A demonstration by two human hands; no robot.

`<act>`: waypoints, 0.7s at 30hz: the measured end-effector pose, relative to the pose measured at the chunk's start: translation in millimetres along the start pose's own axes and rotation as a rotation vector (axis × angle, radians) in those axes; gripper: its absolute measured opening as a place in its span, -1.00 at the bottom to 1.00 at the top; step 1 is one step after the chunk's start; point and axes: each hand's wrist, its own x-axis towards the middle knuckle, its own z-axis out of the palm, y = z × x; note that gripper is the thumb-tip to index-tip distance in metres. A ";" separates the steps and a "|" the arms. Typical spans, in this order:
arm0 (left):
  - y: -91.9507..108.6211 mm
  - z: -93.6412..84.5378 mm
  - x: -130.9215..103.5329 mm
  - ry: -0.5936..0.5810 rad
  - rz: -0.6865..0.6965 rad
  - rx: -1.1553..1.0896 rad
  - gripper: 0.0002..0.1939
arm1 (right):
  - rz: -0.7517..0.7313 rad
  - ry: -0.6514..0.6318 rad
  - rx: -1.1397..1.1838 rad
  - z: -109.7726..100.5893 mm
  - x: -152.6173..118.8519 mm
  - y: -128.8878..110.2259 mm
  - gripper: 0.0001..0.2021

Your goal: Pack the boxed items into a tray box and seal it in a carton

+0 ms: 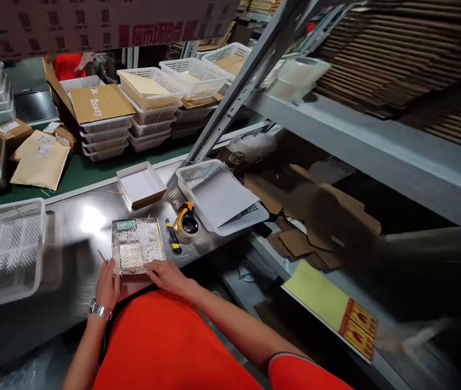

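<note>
An open cardboard box (162,245) lies on the metal table in front of me. White shredded paper (151,238) fills its right side, and a bubble-wrapped item (131,256) sits at the near left. Behind that item are a clear-wrapped piece (127,237) and a small green-patterned packet (125,225). My left hand (107,284) grips the box's near left corner, thumb against the front side. My right hand (168,276) has its bent fingers over the near rim, close to the bubble-wrapped item; its fingertips are partly hidden.
A box lid (141,187) lies beyond the box. To its right are a yellow-black utility knife (172,236), a tape dispenser (187,219) and a white basket (230,230) holding paper sheets (226,196). Another basket (6,249) stands left. A metal shelf post (230,103) rises behind.
</note>
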 end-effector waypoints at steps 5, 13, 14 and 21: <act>3.2 22.3 -11.1 -0.041 0.053 0.021 -0.46 | -0.197 0.241 -0.084 -23.8 37.8 17.0 -0.53; 8.6 17.0 -11.5 0.118 0.049 0.051 -0.45 | -0.282 0.005 -0.195 -33.5 89.9 37.1 -0.33; 6.3 14.5 -13.5 0.163 0.036 0.055 -0.44 | -0.286 -0.003 -0.195 -31.9 91.2 39.8 -0.34; 10.5 11.8 -1.6 0.392 0.042 0.109 -0.35 | -0.330 -0.033 -0.288 -36.2 113.6 40.7 -0.48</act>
